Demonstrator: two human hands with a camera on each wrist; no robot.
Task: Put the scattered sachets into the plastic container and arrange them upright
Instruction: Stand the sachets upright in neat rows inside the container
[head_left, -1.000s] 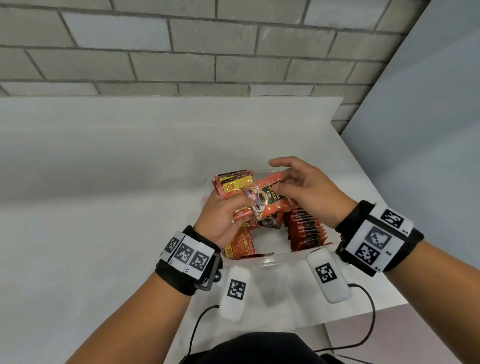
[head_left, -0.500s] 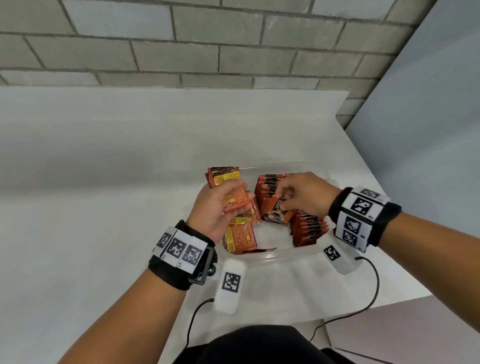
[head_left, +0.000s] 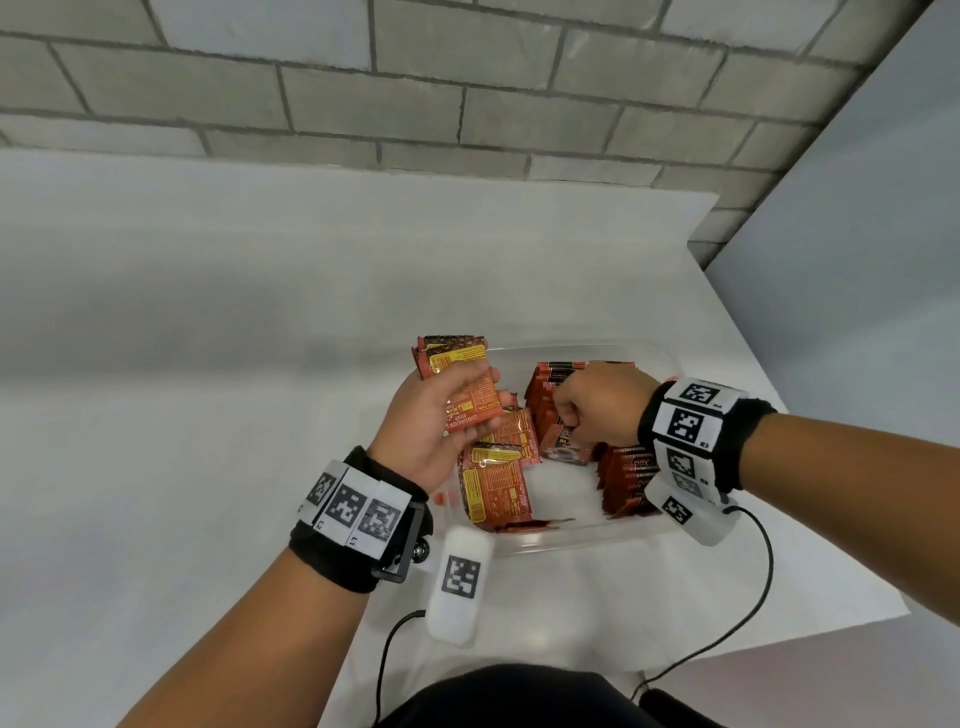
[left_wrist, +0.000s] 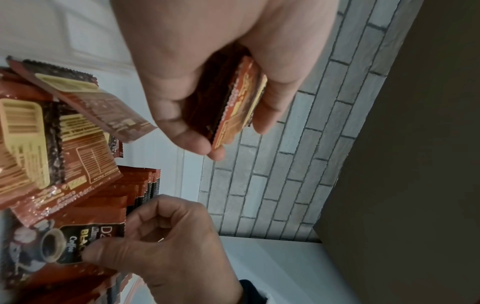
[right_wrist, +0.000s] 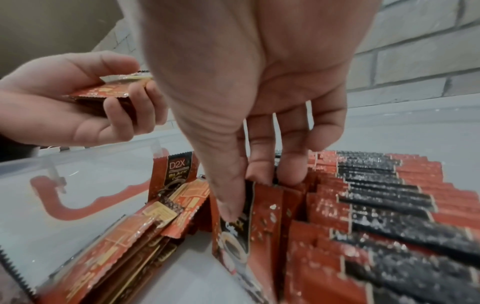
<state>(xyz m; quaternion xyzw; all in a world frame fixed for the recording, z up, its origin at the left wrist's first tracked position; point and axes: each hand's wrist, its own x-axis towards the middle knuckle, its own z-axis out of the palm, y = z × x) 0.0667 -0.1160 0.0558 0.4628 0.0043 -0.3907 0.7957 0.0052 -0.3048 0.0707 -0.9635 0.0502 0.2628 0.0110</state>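
A clear plastic container (head_left: 566, 540) sits on the white table, holding red and black coffee sachets. Rows of sachets (head_left: 628, 483) (right_wrist: 384, 205) stand upright along its right side. Loose sachets (head_left: 496, 486) (right_wrist: 130, 236) lean at its left. My left hand (head_left: 441, 421) (right_wrist: 78, 102) hovers over the container's left end and grips a small stack of sachets (head_left: 457, 379) (left_wrist: 233, 102). My right hand (head_left: 592, 405) (right_wrist: 246, 102) reaches down into the container and pinches the top of one sachet (right_wrist: 239, 224) (left_wrist: 64, 242) beside the upright rows.
The white table (head_left: 208, 415) stretches left and back to a grey brick wall (head_left: 415, 93). Its right edge (head_left: 810, 431) lies just beyond the container. Two white tagged units (head_left: 460, 587) (head_left: 691, 514) hang from my wrists on black cables near the front edge.
My right hand took one sachet from above the container and lowered it in beside the upright rows. My left hand kept its stack and drew slightly left.
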